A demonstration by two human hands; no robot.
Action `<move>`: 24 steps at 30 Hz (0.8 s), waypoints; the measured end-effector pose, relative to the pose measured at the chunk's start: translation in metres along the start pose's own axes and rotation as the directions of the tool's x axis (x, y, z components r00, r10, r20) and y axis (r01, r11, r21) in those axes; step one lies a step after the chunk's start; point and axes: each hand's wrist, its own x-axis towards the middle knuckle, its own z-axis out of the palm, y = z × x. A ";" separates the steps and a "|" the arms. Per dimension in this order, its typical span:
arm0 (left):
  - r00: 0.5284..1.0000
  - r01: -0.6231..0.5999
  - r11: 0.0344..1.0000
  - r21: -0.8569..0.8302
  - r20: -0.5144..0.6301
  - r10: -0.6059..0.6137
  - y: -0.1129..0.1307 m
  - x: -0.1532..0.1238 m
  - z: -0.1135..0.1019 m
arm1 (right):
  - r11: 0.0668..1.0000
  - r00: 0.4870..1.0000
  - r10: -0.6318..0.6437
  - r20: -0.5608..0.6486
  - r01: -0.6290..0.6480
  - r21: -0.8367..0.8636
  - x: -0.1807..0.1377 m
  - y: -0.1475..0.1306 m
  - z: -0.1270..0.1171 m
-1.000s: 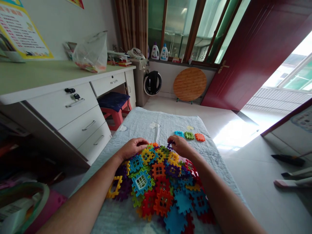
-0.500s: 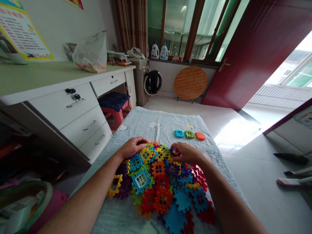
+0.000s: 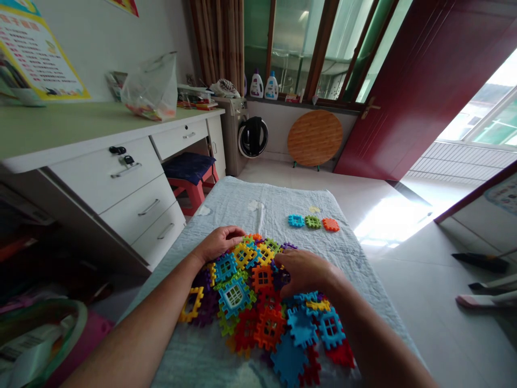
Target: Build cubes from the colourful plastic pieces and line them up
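Observation:
A heap of plastic interlocking window-frame tiles in red, orange, yellow, green, blue and purple lies on the cloth-covered table (image 3: 262, 196). At the heap's far left edge rests my left hand (image 3: 220, 242), fingers extended and apart, touching the tiles beside a yellow tile (image 3: 244, 255). My right hand (image 3: 306, 269) reaches over the heap's right side, thumb and fingers apart around a purple tile (image 3: 281, 278), partly hidden by the hand. Beyond the heap lie a blue tile (image 3: 296, 215), a green tile (image 3: 313, 216) and an orange tile (image 3: 330, 220) in a row.
A white desk (image 3: 141, 129) with drawers stands at the left, a clear plastic bag (image 3: 151, 89) on top. A stool (image 3: 189, 167) is beneath it. Farther back are a washing machine (image 3: 235, 134), a round wooden board (image 3: 315, 137) and a red door (image 3: 407, 91).
My right hand has shifted nearer, from the heap's far right edge to over its right middle, covering tiles there. My left hand has barely moved.

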 end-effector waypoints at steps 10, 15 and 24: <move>1.000 -0.005 1.000 -0.014 -0.005 0.005 0.002 0.000 -0.001 | 0.986 0.937 0.096 -0.335 -0.044 0.160 -0.008 0.058 -0.019; 1.000 -0.011 1.000 -0.007 -0.010 0.011 0.003 0.000 -0.001 | 0.983 0.956 0.124 -0.266 -0.081 0.165 0.003 0.072 -0.004; 1.000 -0.006 1.000 0.017 -0.001 0.006 0.004 0.000 -0.001 | 0.980 0.984 0.060 -0.170 -0.026 0.198 0.016 0.068 0.012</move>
